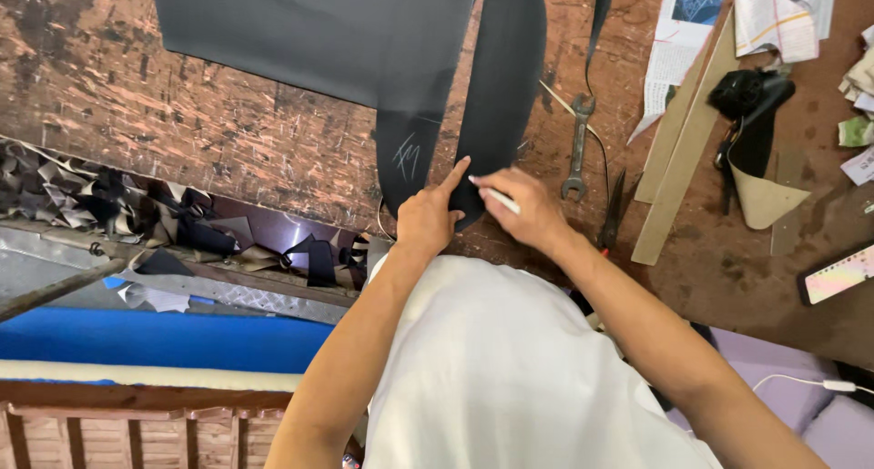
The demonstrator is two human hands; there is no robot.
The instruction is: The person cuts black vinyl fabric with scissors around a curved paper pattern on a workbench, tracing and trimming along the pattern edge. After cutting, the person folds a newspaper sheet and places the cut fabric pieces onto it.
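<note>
Head view: hands on long black leather strip [499,96], scarred brown wooden workbench [182,114].
Left hand [428,216] presses one extended finger; right hand [528,209] fingers pinch, seemingly, white marker [499,199]; steel wrench [577,146] at two o'clock.

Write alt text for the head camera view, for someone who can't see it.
Seen from above, a left hand pins a dark strip on a scarred wooden workbench while the right hand holds a white marker to it. A spanner lies nearby.

black sheet [300,32] cut off at top edge, marker [500,200] mostly hidden in right hand [528,209]
</note>
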